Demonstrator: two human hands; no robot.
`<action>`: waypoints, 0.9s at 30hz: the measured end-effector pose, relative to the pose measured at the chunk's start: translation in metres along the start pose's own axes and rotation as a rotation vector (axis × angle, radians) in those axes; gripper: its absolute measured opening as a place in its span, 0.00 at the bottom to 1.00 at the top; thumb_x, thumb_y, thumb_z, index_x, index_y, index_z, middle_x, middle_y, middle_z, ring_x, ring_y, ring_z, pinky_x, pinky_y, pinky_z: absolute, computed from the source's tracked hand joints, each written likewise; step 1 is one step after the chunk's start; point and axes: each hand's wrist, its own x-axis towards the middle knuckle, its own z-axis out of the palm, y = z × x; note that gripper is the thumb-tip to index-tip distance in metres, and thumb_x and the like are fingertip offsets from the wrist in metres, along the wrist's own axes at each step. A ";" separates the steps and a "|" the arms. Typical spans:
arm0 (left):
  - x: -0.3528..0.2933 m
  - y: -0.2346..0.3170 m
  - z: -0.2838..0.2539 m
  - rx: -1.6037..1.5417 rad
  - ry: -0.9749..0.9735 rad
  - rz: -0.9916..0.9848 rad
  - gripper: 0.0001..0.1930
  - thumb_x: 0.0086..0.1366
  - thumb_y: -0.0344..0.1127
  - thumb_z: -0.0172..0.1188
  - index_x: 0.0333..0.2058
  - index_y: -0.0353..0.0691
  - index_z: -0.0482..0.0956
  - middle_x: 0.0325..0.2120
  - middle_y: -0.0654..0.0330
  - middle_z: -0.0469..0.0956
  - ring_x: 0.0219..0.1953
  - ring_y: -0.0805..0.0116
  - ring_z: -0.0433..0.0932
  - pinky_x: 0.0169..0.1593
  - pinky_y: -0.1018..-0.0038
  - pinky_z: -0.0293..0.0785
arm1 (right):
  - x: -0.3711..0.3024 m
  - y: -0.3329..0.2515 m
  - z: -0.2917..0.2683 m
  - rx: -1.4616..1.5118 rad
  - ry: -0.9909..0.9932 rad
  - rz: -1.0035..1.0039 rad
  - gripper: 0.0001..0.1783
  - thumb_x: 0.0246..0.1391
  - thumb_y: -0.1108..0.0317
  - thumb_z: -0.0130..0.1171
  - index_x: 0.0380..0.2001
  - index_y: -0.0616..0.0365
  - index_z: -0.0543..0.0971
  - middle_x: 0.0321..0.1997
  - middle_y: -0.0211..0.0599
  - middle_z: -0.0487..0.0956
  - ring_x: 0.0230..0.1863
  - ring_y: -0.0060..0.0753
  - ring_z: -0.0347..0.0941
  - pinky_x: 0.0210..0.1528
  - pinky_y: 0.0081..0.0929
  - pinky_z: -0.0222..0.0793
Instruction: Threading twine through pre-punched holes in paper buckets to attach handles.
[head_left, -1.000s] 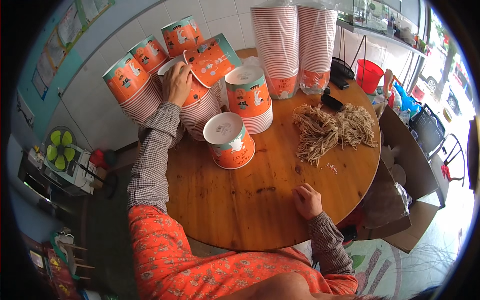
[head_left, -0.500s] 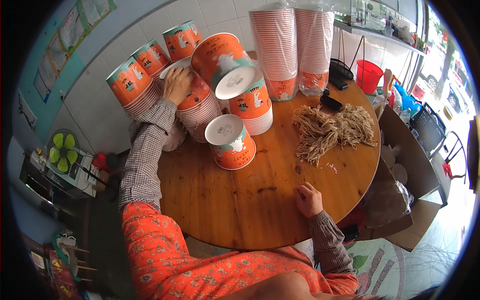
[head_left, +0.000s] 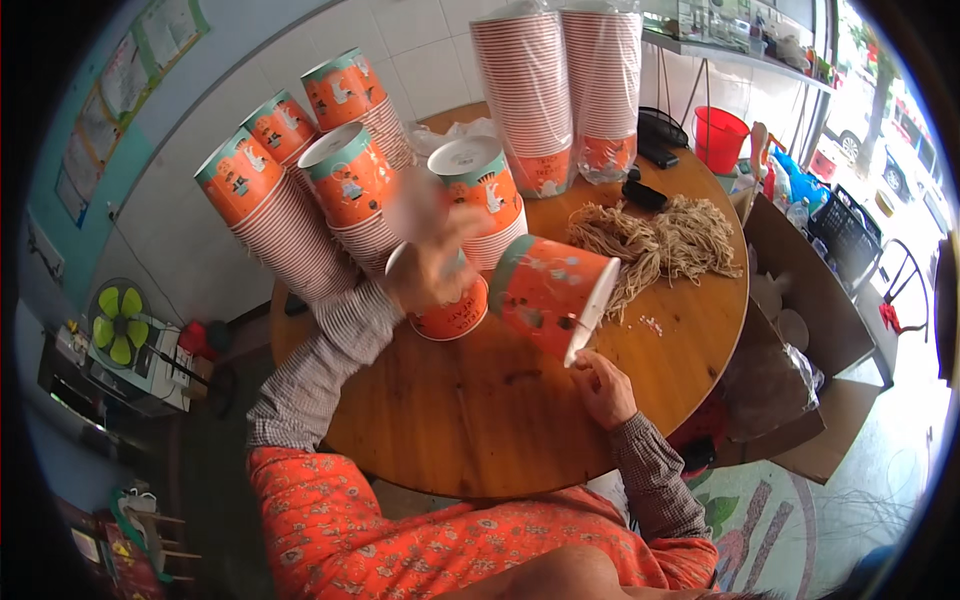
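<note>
An orange paper tub (head_left: 548, 292) with a teal band is tilted on its side above the table, its open end facing right. My right hand (head_left: 605, 390) pinches the lower edge of its white rim. Motion smears my left hand (head_left: 428, 268), which is over an upside-down orange tub (head_left: 452, 312) and partly hides it; its finger pose is unclear. Behind are nested stacks of upside-down tubs, among them a front stack (head_left: 350, 185), a leaning left stack (head_left: 285, 225) and a shorter stack (head_left: 485, 195).
Two tall plastic-wrapped tub stacks (head_left: 525, 90) stand at the back of the round wooden table (head_left: 480, 420). On its right lie a bundle of beige strings (head_left: 665, 245) and a black object (head_left: 645, 195). Cardboard boxes (head_left: 810, 290) and a red bucket (head_left: 718, 140) are beyond.
My left hand has come from the back stacks toward the front single tub. The tilted tub has moved from above the stacks to my right hand, which has closed on its rim.
</note>
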 end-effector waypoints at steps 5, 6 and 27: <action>-0.022 0.061 0.052 0.110 -0.173 0.066 0.32 0.52 0.34 0.66 0.58 0.44 0.69 0.53 0.53 0.69 0.54 0.54 0.71 0.55 0.62 0.69 | -0.001 0.008 -0.003 -0.157 -0.170 -0.020 0.16 0.52 0.65 0.59 0.46 0.51 0.76 0.37 0.43 0.77 0.36 0.47 0.77 0.37 0.36 0.74; -0.020 0.070 0.060 0.133 -0.181 0.099 0.33 0.52 0.34 0.67 0.58 0.44 0.69 0.52 0.53 0.69 0.52 0.54 0.72 0.54 0.63 0.69 | -0.004 0.015 0.001 -0.109 -0.083 -0.082 0.16 0.53 0.65 0.58 0.47 0.49 0.76 0.37 0.42 0.77 0.36 0.46 0.77 0.37 0.38 0.74; -0.028 0.047 0.125 0.205 0.053 -0.110 0.08 0.55 0.32 0.65 0.33 0.40 0.75 0.31 0.59 0.75 0.36 0.55 0.76 0.39 0.64 0.74 | -0.004 -0.007 -0.005 -0.089 0.005 -0.095 0.07 0.55 0.66 0.58 0.36 0.55 0.79 0.31 0.39 0.78 0.30 0.43 0.77 0.32 0.35 0.74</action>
